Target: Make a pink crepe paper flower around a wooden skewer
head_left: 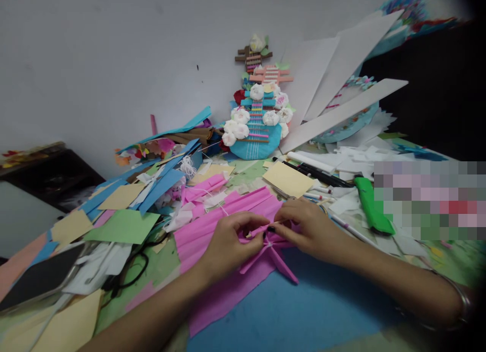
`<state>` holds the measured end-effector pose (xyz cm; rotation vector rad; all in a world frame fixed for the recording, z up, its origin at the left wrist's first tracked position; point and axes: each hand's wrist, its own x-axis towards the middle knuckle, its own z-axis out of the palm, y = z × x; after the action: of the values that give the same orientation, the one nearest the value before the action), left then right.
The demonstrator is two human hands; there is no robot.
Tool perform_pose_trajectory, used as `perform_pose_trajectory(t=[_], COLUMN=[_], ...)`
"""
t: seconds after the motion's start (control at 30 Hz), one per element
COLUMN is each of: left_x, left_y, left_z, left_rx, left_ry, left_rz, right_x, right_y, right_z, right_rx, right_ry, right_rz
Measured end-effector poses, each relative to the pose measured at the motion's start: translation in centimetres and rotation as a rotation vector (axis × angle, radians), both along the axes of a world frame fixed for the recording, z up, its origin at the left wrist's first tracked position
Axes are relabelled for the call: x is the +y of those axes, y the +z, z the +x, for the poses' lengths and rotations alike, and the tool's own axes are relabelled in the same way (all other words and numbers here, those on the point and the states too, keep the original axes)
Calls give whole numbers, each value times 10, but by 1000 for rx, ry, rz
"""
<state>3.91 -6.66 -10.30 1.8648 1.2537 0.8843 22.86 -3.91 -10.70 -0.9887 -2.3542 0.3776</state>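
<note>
My left hand (227, 243) and my right hand (308, 228) meet over a small folded pink paper piece (270, 251), tied at its middle with white thread. Both hands pinch its top edge, fingers curled and closed on it. The piece fans out below my fingers towards the blue sheet (304, 311). Under it lies a large pleated pink crepe sheet (224, 225) that runs from the table's middle down to the front.
Scraps of blue, green, yellow and white paper (125, 225) cover the left side. A green-handled cutter (371, 206) and black pens (322, 176) lie to the right. A paper-flower guitar model (257, 122) and white boards (341, 114) lean on the wall. Scissors (131, 271) rest at front left.
</note>
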Motion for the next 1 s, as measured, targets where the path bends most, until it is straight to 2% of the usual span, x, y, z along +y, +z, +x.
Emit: perform_pose_trajectory(t=[0.1, 0.3, 0.57, 0.77, 1.0], left_x=[0, 0, -2, -1, -1], left_y=[-2, 2, 7, 8, 9], left_z=[-1, -1, 1, 2, 2], left_rx=[-87, -137, -100, -119, -140], left_ry=[17, 8, 27, 20, 8], left_rz=[29, 35, -1, -59, -78], right_x=[-2, -5, -5, -6, -4], right_y=[2, 7, 6, 6, 3], right_z=[0, 0, 0, 0, 2], right_rx=[77, 107, 137, 172, 193], right_ry=[-32, -73, -101, -86, -51], right_rz=[-19, -57, -31, -77, -26])
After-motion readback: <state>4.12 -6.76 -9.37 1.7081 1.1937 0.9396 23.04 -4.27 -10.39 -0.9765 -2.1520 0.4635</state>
